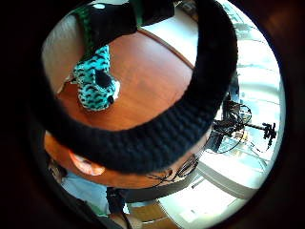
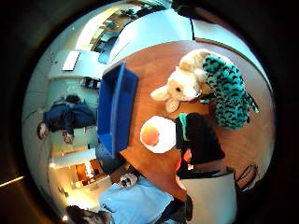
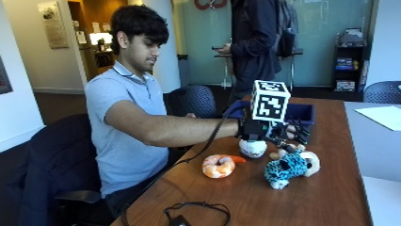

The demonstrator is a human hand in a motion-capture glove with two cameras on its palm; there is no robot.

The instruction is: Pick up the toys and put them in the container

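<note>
Grip (image 3: 270,132) over the toys, fingers too hidden to tell if open or closed.
Teal plush (image 3: 285,170) and cream plush (image 3: 308,161) lie touching on the tabletop (image 3: 313,197); shrimp toy (image 3: 218,165) beside them; blue container (image 3: 302,113) behind.

Brown wooden table (image 3: 325,197), black cable (image 3: 197,209) near its front edge, dark office chair (image 3: 56,174) beside it.
</note>
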